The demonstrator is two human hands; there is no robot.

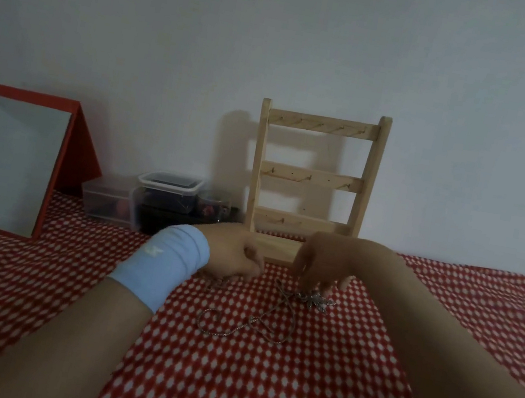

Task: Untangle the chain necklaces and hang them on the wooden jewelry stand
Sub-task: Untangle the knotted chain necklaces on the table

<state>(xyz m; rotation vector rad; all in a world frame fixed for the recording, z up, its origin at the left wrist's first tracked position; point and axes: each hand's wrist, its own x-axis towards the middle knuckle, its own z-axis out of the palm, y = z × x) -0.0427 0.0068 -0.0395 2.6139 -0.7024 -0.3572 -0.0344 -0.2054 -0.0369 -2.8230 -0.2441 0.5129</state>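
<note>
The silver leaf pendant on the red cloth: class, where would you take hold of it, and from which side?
Probably best to pinch the chain just beside the leaf pendant, coming from above. The pendant lies flat on the cloth with spiky points, awkward to pinch, and the right hand already hovers right over it. The loose chain trails toward the viewer, so lift gently.

Bare cloth [257, 389] before stand [313, 179].

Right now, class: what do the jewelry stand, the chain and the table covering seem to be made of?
Jewelry stand: pale, unpainted wood, going by its light colour and matte finish. Chain: probably silvery metal, since its fine links and leaf-shaped pendant catch light. Table covering: likely woven cloth, red with a white diamond print, matte and slightly rumpled.
</note>
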